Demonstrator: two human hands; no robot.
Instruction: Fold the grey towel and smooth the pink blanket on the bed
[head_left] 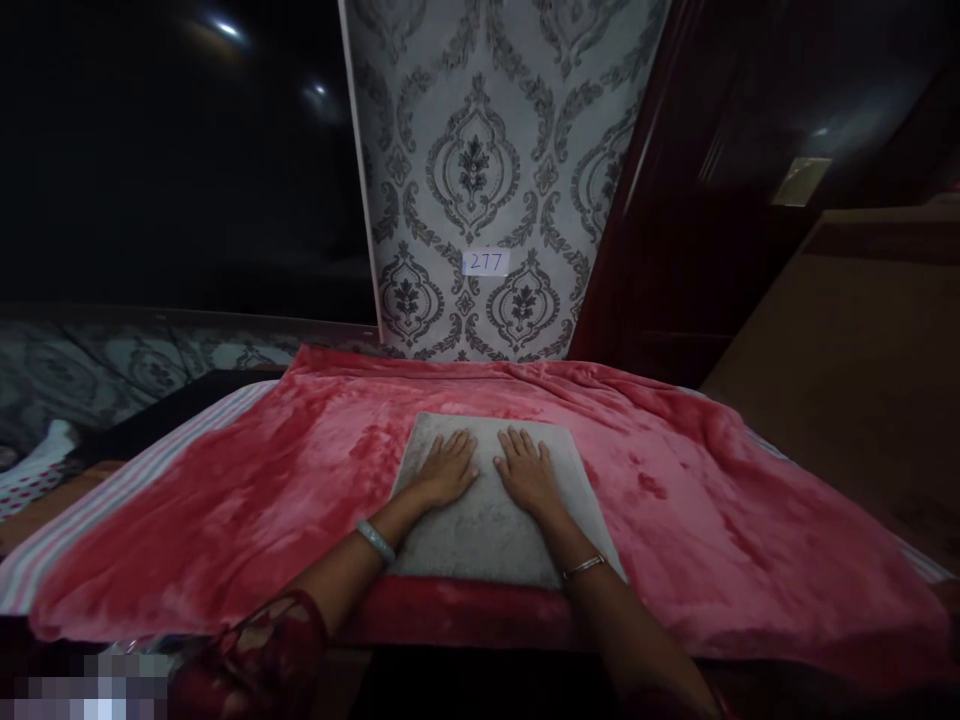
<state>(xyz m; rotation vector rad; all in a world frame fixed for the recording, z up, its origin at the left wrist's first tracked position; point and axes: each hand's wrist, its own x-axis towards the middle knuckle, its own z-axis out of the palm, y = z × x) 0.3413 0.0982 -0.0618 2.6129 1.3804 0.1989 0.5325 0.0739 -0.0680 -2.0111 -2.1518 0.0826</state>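
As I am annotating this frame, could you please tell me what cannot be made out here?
Head view only:
- What lies under the grey cloth: the left hand and right hand lie flat on it.
- Surface under the red blanket: covered.
- Upper left area: too dark.
- Bottom left corner: blurred.
- Both elbows: cut off by the bottom edge.

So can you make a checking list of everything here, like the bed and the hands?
Surface: red plush blanket spread over a bed, striped sheet showing at its left edge.
Job's things: grey folded cloth lying flat on the blanket.
Clutter: nothing seen.
Grippers: left hand and right hand pressed flat on the cloth, fingers spread, side by side; a bangle on each wrist.
Cables: nothing seen.
Surroundings: damask-patterned wall with a label reading 277; dark wooden door to the right.
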